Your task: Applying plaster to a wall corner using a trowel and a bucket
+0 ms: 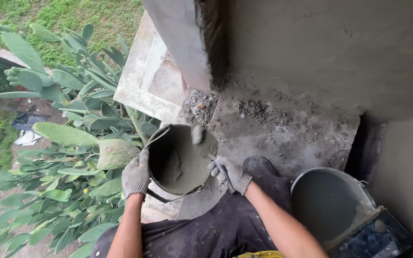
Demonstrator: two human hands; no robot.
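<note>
Here, gloved left hand [135, 176] fingers curl tight over the mortar bucket [178, 160] rim at nine o'clock; right hand [230, 173] fingers clench a trowel [205, 141] dipped inside at three. A second bucket [328, 203] sits at four o'clock, cactus [68, 138] crowding nine, concrete wall [311, 48] at twelve.

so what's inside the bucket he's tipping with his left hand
Wet grey mortar coats the inside of the dark bucket. The right hand works a trowel in it. The bucket's underside and the ledge beneath are hidden.

trowel handle [222, 168] hidden inside the right grip [231, 174], second bucket [328, 203] partly covered by dark board [374, 237], forearms cut off below
</note>
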